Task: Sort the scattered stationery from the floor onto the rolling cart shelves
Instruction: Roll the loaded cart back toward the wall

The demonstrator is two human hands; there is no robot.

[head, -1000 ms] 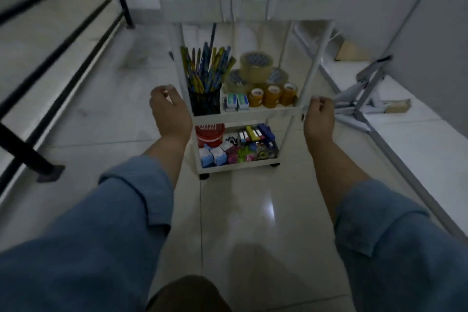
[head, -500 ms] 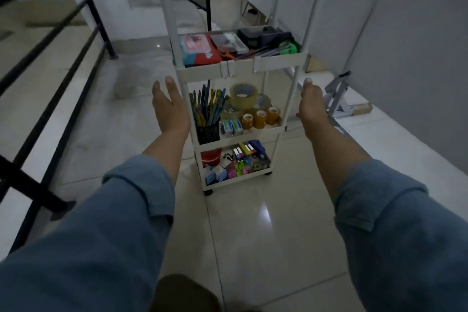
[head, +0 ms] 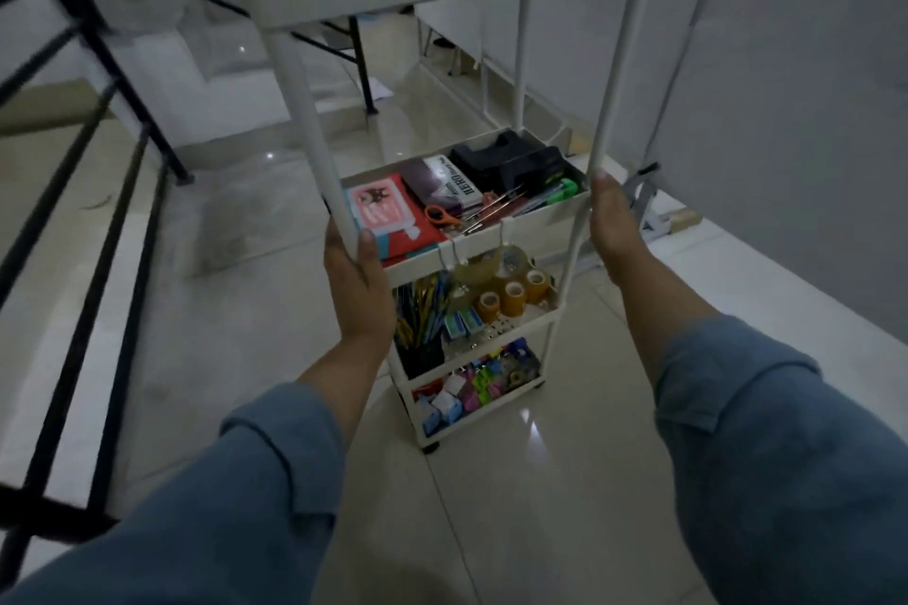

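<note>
Head view, dim light. Rolling cart (head: pixel 496 236) stands on tiled floor (head: pixel 540 506), directly between both hands.

Left hand (head: pixel 356 283): thumb on the inner side of the left post (head: pixel 314 123) and fingers on the outer side, so the post is pinched between them.

Right hand (head: pixel 611 224): fingers straight and pressed together, flat against the right post (head: pixel 614 64), fingertips touching it.

Stationery is all on the shelves:
- level with the hands: pink card pack (head: pixel 381 211) just beside the left thumb, orange-handled scissors (head: pixel 439 215), a black item I cannot identify;
- below the hands: pens (head: pixel 422 310) standing in a cup, tape rolls (head: pixel 513 297);
- lowest shelf, nearer the wrists: small coloured pieces (head: pixel 471 388), too small to tell.

Black railing (head: pixel 123 192) runs well out from the left hand. Blue sleeves (head: pixel 221 506) on both arms.
</note>
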